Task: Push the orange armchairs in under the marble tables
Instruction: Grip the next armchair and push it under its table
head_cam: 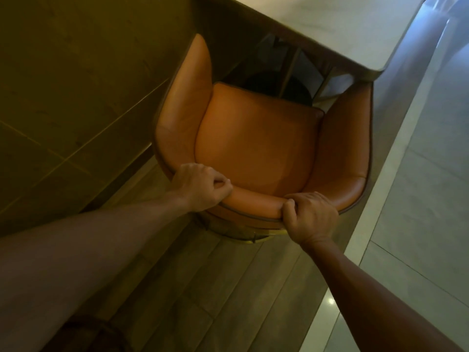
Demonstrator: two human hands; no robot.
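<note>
Hands grip backrest of orange leather tub armchair (256,146) at frame centre: left hand (200,186), right hand (311,215); white marble table (330,29) upper right.

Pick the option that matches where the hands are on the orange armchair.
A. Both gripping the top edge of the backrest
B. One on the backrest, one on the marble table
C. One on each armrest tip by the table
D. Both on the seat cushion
A: the left hand and the right hand are both closed over the curved top edge of the orange armchair backrest, at the end away from the marble table.
</note>
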